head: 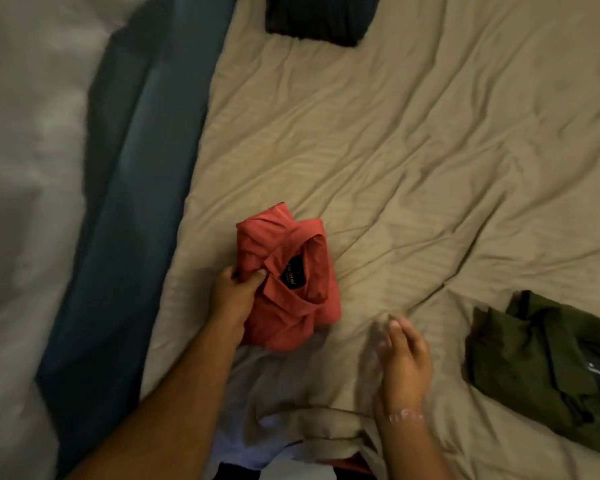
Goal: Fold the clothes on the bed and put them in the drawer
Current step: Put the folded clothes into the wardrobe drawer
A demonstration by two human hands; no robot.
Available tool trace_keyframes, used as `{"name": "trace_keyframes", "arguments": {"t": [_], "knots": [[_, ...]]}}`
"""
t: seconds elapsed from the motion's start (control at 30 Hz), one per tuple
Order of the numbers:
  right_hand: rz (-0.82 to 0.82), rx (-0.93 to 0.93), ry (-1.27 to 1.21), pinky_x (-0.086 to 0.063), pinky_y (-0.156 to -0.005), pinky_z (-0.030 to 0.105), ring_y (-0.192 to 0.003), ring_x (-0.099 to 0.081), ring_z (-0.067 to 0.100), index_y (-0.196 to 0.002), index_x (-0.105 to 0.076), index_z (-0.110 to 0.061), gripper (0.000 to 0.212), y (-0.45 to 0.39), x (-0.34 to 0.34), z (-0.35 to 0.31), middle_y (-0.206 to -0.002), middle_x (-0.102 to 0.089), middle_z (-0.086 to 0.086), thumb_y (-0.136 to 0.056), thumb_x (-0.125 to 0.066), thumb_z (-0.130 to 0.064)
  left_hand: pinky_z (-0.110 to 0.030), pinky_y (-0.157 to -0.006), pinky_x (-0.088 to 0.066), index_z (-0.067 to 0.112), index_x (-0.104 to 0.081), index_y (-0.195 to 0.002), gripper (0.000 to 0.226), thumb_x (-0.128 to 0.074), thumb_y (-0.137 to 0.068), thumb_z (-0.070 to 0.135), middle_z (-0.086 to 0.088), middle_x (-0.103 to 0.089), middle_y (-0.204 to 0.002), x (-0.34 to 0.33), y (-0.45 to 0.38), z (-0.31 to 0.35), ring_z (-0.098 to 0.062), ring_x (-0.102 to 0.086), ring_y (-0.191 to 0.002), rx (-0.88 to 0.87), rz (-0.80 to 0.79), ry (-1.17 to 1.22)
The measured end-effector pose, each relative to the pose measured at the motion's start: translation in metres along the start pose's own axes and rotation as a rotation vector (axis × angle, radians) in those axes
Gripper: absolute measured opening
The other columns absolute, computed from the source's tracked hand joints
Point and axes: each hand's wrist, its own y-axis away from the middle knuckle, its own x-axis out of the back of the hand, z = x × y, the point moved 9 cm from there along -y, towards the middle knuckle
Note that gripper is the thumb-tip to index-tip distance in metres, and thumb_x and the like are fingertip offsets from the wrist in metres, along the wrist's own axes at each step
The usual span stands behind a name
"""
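step: red shirt (291, 285) folded, on bed sheet (395, 150) | L hand (231, 299) pinched its collar edge | R hand (400, 355) beside shirt, fingers straight, blurred, held nothing | olive shirt (541, 368) right of red, unfolded | next prob: lift red w/ both hands, carry to drawer (not in view)

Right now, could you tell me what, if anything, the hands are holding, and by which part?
The left hand grips the folded red shirt at its left edge, thumb by the collar. The right hand holds nothing.
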Motion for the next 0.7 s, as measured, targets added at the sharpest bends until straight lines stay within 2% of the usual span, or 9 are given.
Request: {"name": "trace_keyframes", "arguments": {"t": [0.07,0.1,0.13,0.23,0.27,0.37,0.47,0.57,0.7], "knots": [[-0.026,-0.072,-0.209,-0.058,-0.074,0.022,-0.085,-0.071,0.01,-0.101,-0.076,-0.023,0.015,-0.008,0.058,0.004,-0.118,-0.068,0.021,-0.102,-0.062,-0.016,-0.058,-0.091,-0.059,0.009,-0.075,-0.114,0.052,-0.09,-0.073,0.038,-0.013,-0.079,-0.102,-0.003,-0.001,-0.003,-0.034,-0.076,-0.096,0.04,-0.078,0.104],[-0.158,-0.118,-0.325,-0.057,-0.076,0.021,-0.089,-0.071,0.01,-0.103,-0.077,-0.023,0.016,-0.012,0.075,-0.008,-0.12,-0.066,0.026,-0.103,-0.061,-0.023,-0.059,-0.093,-0.058,0.008,-0.076,-0.114,0.046,-0.089,-0.076,0.031,-0.014,-0.079,-0.103,-0.015,0.001,-0.006,-0.036,-0.075,-0.099,0.06,-0.126,0.152],[-0.122,-0.138,-0.492,-0.056,-0.079,0.022,-0.095,-0.071,0.013,-0.1,-0.078,-0.021,0.017,-0.022,0.098,-0.013,-0.109,-0.069,0.021,-0.098,-0.067,-0.033,-0.058,-0.095,-0.057,0.008,-0.075,-0.116,0.043,-0.087,-0.078,0.025,-0.014,-0.078,-0.105,-0.016,0.0,-0.006,-0.036,-0.074,-0.101,0.056,-0.135,0.183],[0.415,-0.171,-0.589,-0.051,-0.081,0.017,-0.095,-0.064,0.009,-0.091,-0.066,-0.029,0.011,-0.043,0.183,-0.021,-0.084,-0.053,-0.009,-0.099,-0.063,-0.037,-0.049,-0.102,-0.054,0.01,-0.069,-0.129,0.05,-0.081,-0.081,0.015,-0.012,-0.076,-0.118,-0.037,0.012,0.0,-0.032,-0.071,-0.111,0.01,-0.201,0.259],[0.464,-0.151,-0.589,-0.049,-0.082,0.019,-0.087,-0.061,0.006,-0.091,-0.063,-0.029,0.01,-0.049,0.197,-0.03,-0.084,-0.052,-0.01,-0.099,-0.061,-0.035,-0.049,-0.104,-0.053,0.011,-0.067,-0.133,0.053,-0.078,-0.081,0.016,-0.011,-0.074,-0.123,-0.047,0.017,0.0,-0.03,-0.07,-0.115,0.02,-0.251,0.294],[0.446,-0.185,-0.664,-0.052,-0.078,0.017,-0.072,-0.065,-0.003,-0.094,-0.066,-0.028,0.009,-0.064,0.203,-0.038,-0.075,-0.07,-0.016,-0.094,-0.07,-0.035,-0.044,-0.097,-0.058,0.014,-0.064,-0.139,0.049,-0.066,-0.091,0.019,-0.008,-0.071,-0.129,-0.063,0.034,-0.004,-0.026,-0.067,-0.119,0.132,-0.33,0.384],[0.334,-0.184,-0.781,-0.049,-0.108,0.026,-0.114,-0.068,0.005,-0.133,-0.067,-0.029,0.036,-0.081,0.203,-0.044,-0.116,-0.076,-0.013,-0.098,-0.066,-0.033,-0.032,-0.078,-0.064,0.011,-0.075,-0.119,0.031,-0.051,-0.1,0.014,-0.005,-0.079,-0.106,-0.081,0.057,0.0,-0.017,-0.076,-0.091,0.158,-0.333,0.398],[0.174,-0.163,-0.841,-0.046,-0.113,0.036,-0.129,-0.062,0.018,-0.142,-0.061,-0.027,0.044,-0.092,0.195,-0.055,-0.137,-0.068,0.001,-0.098,-0.066,-0.026,-0.031,-0.077,-0.064,0.017,-0.085,-0.095,0.041,-0.045,-0.104,0.013,-0.003,-0.079,-0.105,-0.107,0.083,0.008,-0.014,-0.077,-0.088,0.16,-0.364,0.405],[0.105,-0.189,-0.745,-0.056,-0.098,0.051,-0.118,-0.069,0.027,-0.138,-0.065,-0.028,0.044,-0.098,0.184,-0.076,-0.13,-0.072,0.004,-0.095,-0.067,-0.019,-0.033,-0.088,-0.06,0.011,-0.065,-0.136,0.036,-0.048,-0.104,0.017,-0.005,-0.075,-0.121,-0.142,0.118,0.02,-0.015,-0.075,-0.1,0.119,-0.363,0.5]]}}
